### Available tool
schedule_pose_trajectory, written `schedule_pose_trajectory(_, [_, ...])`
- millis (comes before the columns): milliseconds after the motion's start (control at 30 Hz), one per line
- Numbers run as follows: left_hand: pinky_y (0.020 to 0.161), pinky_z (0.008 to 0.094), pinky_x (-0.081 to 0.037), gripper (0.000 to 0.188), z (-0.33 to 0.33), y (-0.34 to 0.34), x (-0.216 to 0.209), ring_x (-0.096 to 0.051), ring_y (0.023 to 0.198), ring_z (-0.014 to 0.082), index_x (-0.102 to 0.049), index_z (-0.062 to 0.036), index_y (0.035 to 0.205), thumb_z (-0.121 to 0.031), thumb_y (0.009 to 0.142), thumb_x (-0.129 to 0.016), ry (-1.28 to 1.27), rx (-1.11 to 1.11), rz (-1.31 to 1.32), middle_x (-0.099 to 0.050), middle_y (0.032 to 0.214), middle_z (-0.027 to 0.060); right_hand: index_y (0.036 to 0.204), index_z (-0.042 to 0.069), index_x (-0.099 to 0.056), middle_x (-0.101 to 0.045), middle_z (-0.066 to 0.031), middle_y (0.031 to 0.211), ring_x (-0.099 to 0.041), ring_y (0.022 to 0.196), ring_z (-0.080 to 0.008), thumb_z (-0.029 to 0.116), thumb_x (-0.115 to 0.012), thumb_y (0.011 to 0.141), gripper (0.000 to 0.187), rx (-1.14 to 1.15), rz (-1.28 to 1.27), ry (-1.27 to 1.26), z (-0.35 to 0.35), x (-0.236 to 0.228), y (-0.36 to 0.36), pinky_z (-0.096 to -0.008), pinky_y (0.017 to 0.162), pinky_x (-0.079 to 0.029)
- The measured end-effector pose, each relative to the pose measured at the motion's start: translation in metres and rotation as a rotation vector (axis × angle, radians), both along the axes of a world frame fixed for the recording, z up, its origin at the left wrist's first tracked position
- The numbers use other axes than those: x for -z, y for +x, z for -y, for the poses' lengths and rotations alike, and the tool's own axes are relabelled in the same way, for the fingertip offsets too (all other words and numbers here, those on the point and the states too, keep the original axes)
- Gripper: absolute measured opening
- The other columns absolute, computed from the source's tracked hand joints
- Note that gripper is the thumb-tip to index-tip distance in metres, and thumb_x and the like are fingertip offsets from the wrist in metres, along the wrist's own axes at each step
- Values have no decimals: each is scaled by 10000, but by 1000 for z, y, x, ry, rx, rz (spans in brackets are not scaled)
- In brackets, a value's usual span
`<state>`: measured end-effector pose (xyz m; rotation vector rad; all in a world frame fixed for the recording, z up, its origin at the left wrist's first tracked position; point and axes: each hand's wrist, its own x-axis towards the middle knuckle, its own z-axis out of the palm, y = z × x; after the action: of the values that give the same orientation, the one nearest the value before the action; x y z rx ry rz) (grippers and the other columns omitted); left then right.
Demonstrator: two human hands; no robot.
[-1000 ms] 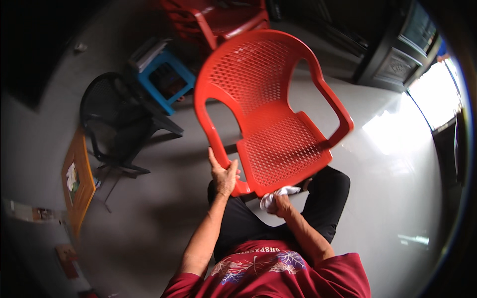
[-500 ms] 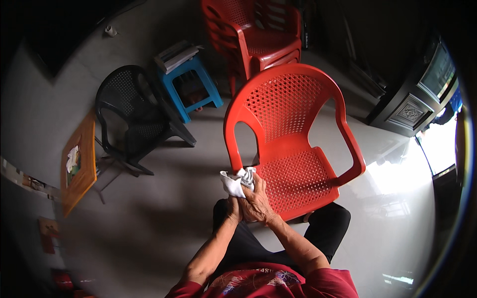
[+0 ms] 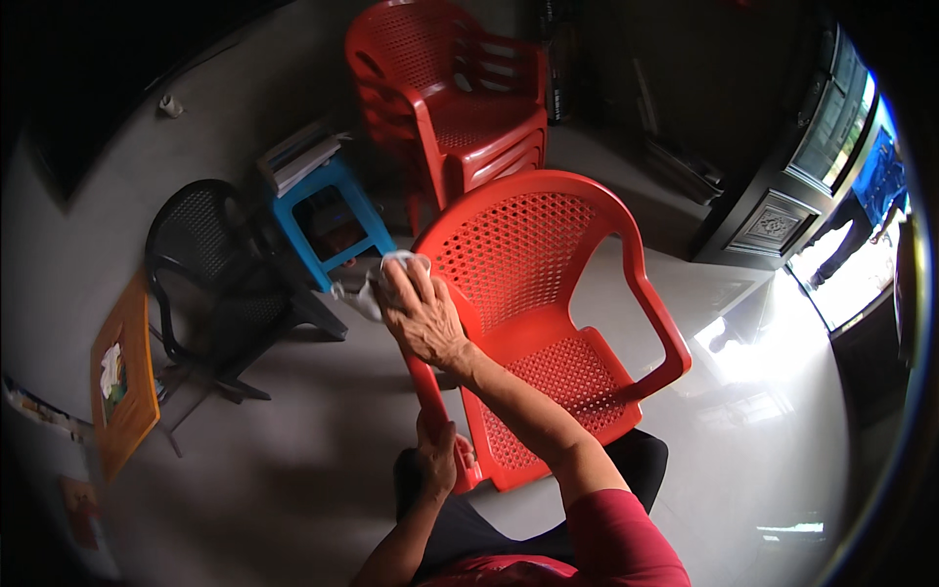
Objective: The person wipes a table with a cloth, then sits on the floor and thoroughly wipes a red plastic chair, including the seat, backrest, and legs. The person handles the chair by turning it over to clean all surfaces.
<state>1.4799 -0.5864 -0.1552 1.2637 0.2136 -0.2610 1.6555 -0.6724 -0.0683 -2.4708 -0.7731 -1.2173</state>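
Observation:
A red plastic armchair (image 3: 533, 249) with a perforated back and seat stands in front of me. My right hand (image 3: 423, 315) reaches across it and presses a white cloth (image 3: 369, 299) to the left side of the backrest, where it runs down into the armrest. The fingers are bent over the cloth, and part of it hangs out on the left. Lower down, my left hand (image 3: 439, 458) is closed round the front end of the chair's left armrest; some of its fingers are hidden behind the plastic.
Behind stands a stack of red chairs (image 3: 489, 127). To the left are a blue stool (image 3: 337, 186) with papers on top, a black plastic chair (image 3: 230, 284) and a wooden-framed panel (image 3: 127, 372). At the right, a person (image 3: 866, 201) is outside by a dark door (image 3: 773, 220).
My hands, together on the cloth before, have parted. The right has carried the cloth up to the backrest's left side; the left has taken hold of the armrest front. A person now shows outside.

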Motion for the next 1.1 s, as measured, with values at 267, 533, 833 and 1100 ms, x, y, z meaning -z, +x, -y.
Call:
schedule_pose_trajectory(267, [415,294,-433,483,1,4,-17,-498,410,174,-224,-59,1326,-200,931,-462,21,52,-9,-504,593,80,1226,127,-546,-316,-208,1354,-304,1241,-411,245,-602,727,516,459,52,205,92,-37,68,-458,871,-348])
schedule_pose_trajectory(533, [469,297,-454,430,3,5,-38,-505,429,165,-212,7,1319,-146,949,-369,169,85,-80,-509,596,75,1295,180,-493,-261,-210,1402,-271,1277,-406,298,-573,792,523,959,13,410,233,10,75,-515,918,-329])
schedule_pose_trajectory(833, [478,307,-459,422,-3,5,-35,-514,443,176,-207,-44,1332,-153,954,-361,128,64,-79,-511,594,77,1253,113,-538,-218,-282,1429,-198,1320,-489,23,-505,761,502,420,92,566,117,15,83,-528,1091,-218])
schedule_pose_trajectory(1100, [495,299,-453,379,5,3,-37,-516,461,171,-250,-32,1303,-145,953,-341,136,76,-41,-516,599,80,1265,169,-534,-242,-263,1429,-238,1326,-415,204,-527,814,453,371,12,163,62,16,43,-488,1017,-231])
